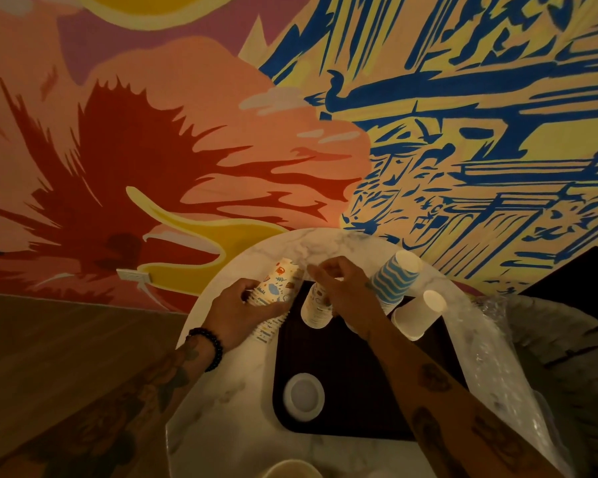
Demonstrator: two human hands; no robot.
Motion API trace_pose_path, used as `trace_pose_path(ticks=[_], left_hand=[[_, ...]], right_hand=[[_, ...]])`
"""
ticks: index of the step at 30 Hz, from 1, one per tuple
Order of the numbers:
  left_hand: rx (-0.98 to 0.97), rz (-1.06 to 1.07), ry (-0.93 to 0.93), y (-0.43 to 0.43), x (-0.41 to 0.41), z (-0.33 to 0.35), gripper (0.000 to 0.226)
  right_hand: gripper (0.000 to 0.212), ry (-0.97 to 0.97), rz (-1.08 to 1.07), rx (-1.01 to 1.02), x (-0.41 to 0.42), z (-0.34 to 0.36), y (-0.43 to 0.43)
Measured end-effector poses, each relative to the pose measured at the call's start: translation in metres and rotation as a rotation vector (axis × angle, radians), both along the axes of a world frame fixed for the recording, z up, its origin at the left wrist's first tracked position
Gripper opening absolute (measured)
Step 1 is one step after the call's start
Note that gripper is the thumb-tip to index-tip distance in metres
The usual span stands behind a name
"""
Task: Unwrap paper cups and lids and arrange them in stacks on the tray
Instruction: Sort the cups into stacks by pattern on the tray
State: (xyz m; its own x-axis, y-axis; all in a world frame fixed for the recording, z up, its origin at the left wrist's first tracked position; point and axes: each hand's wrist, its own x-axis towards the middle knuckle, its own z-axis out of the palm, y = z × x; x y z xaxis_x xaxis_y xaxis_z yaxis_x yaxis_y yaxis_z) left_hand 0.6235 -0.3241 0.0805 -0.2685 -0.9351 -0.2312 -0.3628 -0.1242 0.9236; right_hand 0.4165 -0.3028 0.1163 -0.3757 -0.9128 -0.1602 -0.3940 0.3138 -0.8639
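One lid (304, 396): white, flat on near end of dark tray (342, 367).
L hand (237, 313): fingers curled round patterned cup stack (277, 282), which lay sideways over tray's left edge.
R hand (346, 294): fingers bent, tips gripping top of small patterned stack (316, 310) at tray's far end.
Far right of tray: striped stack (394, 281) & plain white cups (416, 317), side by side.
Table (221, 426): marble, w/ plastic wrap (497, 357) on right.
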Motion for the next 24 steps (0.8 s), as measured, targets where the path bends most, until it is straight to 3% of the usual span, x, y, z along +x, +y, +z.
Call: trace_pose_path(ticks=[3, 15, 20, 24], left_hand=[[-0.085, -0.058, -0.021, 0.004, -0.008, 0.002, 0.052], [-0.171, -0.136, -0.067, 0.011, -0.013, -0.004, 0.061], [-0.135, -0.114, -0.056, 0.009, -0.012, -0.007, 0.056], [-0.092, -0.067, -0.046, 0.006, -0.004, -0.008, 0.051]], right_hand=[[0.045, -0.061, 0.065, 0.1, 0.008, 0.007, 0.0], [0.042, -0.206, 0.03, 0.046, 0.011, 0.0, 0.011], [0.041, -0.192, -0.029, -0.033, 0.005, 0.004, 0.006], [0.044, -0.059, -0.094, -0.158, -0.013, 0.026, -0.003]])
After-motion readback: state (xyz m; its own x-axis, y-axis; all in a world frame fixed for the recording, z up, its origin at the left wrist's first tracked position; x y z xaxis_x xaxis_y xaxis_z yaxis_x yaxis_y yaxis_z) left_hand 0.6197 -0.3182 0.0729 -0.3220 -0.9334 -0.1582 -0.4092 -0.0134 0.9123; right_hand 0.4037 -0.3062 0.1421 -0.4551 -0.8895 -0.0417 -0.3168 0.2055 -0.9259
